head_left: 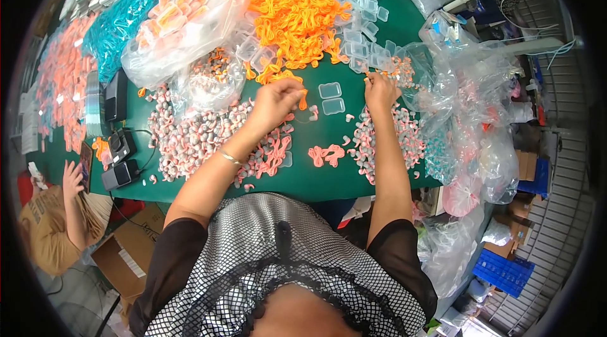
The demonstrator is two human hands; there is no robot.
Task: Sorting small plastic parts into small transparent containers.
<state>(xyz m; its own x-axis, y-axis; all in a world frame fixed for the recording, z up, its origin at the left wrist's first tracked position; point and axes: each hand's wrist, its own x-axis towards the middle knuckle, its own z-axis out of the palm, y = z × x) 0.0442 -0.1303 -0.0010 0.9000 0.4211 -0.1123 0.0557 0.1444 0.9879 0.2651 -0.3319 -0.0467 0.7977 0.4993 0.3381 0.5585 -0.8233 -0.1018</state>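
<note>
Looks like you're at the pick step: left hand (281, 98) pinching a bright-orange looped cord (303, 100) below the orange cord heap (294, 18), right hand (381, 91) bunched, can't tell if gripping; next likely calls for cord toward the clear rectangular plastic cases (330, 90) between hands.

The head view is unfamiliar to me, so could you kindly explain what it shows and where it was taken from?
There is no machine here: a person works with two bare hands. A wide fisheye camera on their head looks down, so straight edges bend. On the green table lie a heap of orange cords, clear plastic boxes, pink-and-grey pieces and pink cords. The left hand seems to pinch an orange cord. The right hand is beside small orange pieces; whether it holds one is hard to tell. Between the hands lies an open clear case. Another person's hand shows at far left.
</note>
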